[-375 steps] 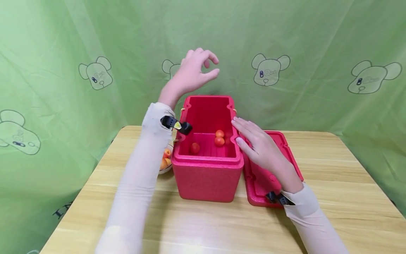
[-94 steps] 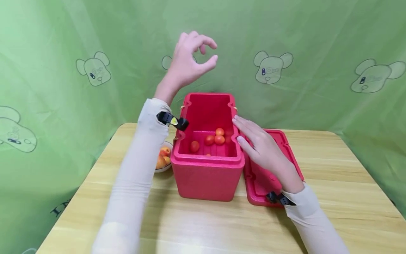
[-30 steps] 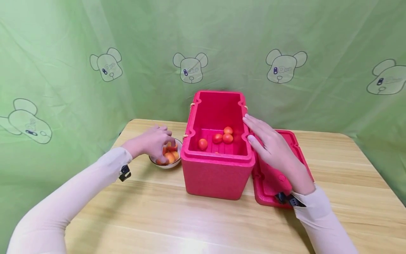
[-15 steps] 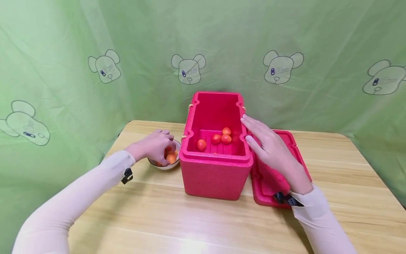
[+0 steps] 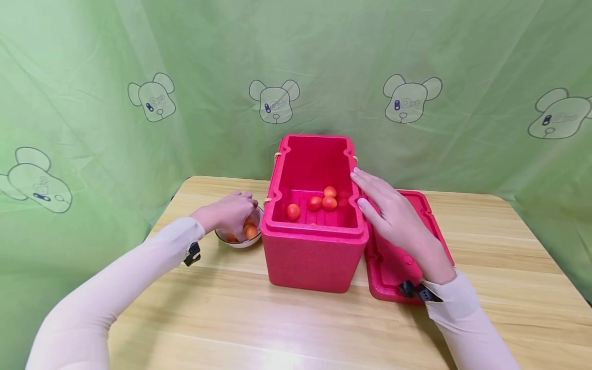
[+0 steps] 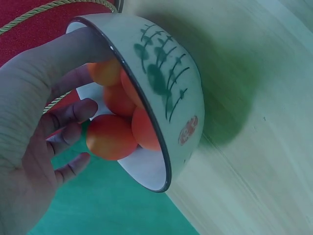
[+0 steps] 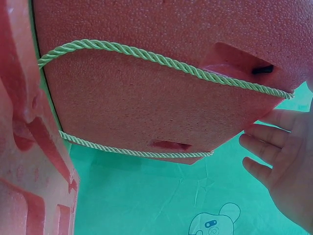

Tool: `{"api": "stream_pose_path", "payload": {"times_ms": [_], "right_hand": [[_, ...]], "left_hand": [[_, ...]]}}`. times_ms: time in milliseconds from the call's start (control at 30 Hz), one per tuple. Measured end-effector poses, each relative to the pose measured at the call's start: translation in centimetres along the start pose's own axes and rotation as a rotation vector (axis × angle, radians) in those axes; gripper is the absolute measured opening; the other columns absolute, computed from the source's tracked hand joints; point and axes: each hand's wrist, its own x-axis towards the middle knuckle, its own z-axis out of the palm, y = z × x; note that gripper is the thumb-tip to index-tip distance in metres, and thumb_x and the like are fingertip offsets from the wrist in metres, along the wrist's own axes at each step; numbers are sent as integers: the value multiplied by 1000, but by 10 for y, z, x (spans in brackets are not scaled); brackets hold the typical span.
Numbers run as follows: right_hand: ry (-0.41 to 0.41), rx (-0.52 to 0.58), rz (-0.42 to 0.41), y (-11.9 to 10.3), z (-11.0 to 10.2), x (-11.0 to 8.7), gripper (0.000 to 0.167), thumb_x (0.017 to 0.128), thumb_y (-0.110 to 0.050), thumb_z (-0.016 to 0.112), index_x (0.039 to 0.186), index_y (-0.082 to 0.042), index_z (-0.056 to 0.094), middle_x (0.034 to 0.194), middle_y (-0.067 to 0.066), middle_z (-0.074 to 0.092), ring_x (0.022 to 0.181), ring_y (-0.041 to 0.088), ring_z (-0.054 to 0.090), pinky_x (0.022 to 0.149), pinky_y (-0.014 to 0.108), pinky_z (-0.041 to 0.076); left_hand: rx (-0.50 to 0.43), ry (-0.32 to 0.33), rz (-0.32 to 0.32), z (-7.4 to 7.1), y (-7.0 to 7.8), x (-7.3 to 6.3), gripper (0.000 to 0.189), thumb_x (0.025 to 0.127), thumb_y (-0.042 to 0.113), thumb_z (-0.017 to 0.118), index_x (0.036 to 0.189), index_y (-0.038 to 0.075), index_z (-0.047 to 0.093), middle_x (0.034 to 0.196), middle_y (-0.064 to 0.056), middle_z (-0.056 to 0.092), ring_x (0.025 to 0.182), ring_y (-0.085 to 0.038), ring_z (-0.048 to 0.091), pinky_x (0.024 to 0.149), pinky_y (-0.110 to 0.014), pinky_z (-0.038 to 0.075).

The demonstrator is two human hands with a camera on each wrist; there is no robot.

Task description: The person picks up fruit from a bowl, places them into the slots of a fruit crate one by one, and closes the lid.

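Note:
My left hand (image 5: 233,211) reaches down into a white bowl (image 5: 241,243) of small, smooth orange-red fruits (image 5: 251,232), left of an uncovered red box (image 5: 314,262). In the left wrist view, the thumb dips inside the rim of the bowl (image 6: 188,78), its tip hidden. One finger extends toward an orange fruit (image 6: 105,73) below the thumb, and the other fingers bend loosely beside the fruits. I cannot tell whether the thumb and finger grip one. Several similar fruits (image 5: 329,203) lie on the box floor. My right hand (image 5: 393,213) rests with extended fingers at the box's right rim.
A red lid (image 5: 393,267) lies on the wooden table (image 5: 222,313), against the box's right side under my right forearm. Twisted cords (image 7: 166,61) run along the box's side. A green curtain (image 5: 324,61) with bear drawings hangs behind the table.
Since the oldest frame, two more fruits show in the box. My left hand has come down from above the box to the bowl, and lately dips deeper into it. My right hand stays at the rim.

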Motion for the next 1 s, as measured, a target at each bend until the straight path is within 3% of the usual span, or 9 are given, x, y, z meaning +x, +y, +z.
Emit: {"api": "stream_pose_path", "payload": {"times_ms": [233, 433, 667, 800, 1000], "right_hand": [[1, -1, -1, 0, 1, 0, 66, 98, -26, 62, 159, -21, 36, 164, 3, 37, 150, 27, 37, 111, 59, 41], [1, 0, 1, 0, 0, 0, 65, 99, -26, 62, 159, -21, 37, 165, 3, 37, 150, 27, 37, 111, 60, 41], [-6, 8, 8, 0, 0, -1, 67, 99, -26, 62, 159, -22, 35, 165, 3, 37, 150, 27, 37, 111, 60, 41], [-6, 13, 11, 0, 0, -1, 67, 98, -26, 62, 159, -23, 35, 165, 3, 37, 150, 27, 37, 110, 60, 42], [-5, 13, 9, -1, 0, -1, 66, 99, -26, 62, 159, -22, 35, 165, 3, 37, 151, 27, 37, 111, 60, 41]], "left_hand": [[-25, 7, -3, 0, 0, 1, 29, 63, 29, 90, 89, 28, 78, 100, 0, 69, 98, -21, 52, 84, -41, 44], [-50, -4, -15, -8, 0, 1, 33, 62, 28, 90, 93, 25, 79, 97, -1, 68, 96, -22, 54, 81, -40, 45], [-124, -30, -67, -21, -2, 0, 31, 62, 22, 87, 92, 21, 79, 93, 2, 70, 93, -20, 52, 81, -38, 42], [-152, -33, -91, -31, -2, 0, 31, 64, 19, 85, 95, 19, 79, 92, 3, 71, 93, -20, 53, 79, -37, 46], [-138, 10, -132, -49, -5, -3, 31, 64, 22, 83, 94, 20, 78, 88, -1, 66, 93, -22, 51, 80, -38, 41]]}}
